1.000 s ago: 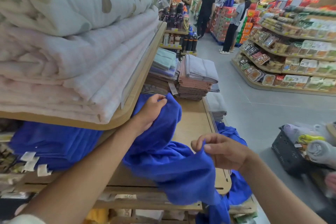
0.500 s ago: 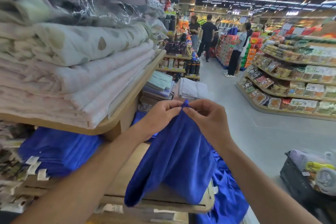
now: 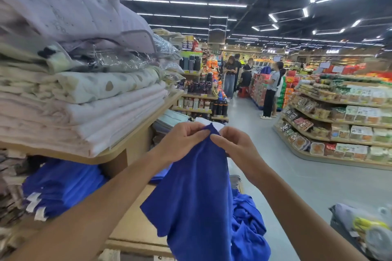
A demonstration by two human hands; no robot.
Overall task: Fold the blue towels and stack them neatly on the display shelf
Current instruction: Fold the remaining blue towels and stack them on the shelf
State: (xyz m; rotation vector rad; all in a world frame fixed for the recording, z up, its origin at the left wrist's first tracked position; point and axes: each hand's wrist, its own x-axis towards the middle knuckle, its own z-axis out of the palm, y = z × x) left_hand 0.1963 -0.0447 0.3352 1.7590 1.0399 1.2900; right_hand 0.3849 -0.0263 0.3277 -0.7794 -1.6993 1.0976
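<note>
A blue towel (image 3: 197, 193) hangs in the air in front of me, above the wooden display shelf (image 3: 131, 226). My left hand (image 3: 180, 140) and my right hand (image 3: 235, 148) pinch its top corner together, fingertips almost touching. A stack of folded blue towels (image 3: 61, 186) with white tags lies on the shelf at the left, under an upper board. More blue towels (image 3: 248, 224) lie crumpled in a heap at the shelf's right edge, partly hidden by the hanging towel.
Thick folded quilts (image 3: 80, 99) fill the upper shelf (image 3: 118, 150) at the left. A dark basket (image 3: 360, 224) with bundled goods sits on the floor at the right. Several people (image 3: 269, 91) stand in the aisle ahead. Food shelves (image 3: 339, 125) line the right side.
My hands came together on one towel corner and lifted the towel off the shelf; it now hangs higher. My view has tilted upward toward the ceiling.
</note>
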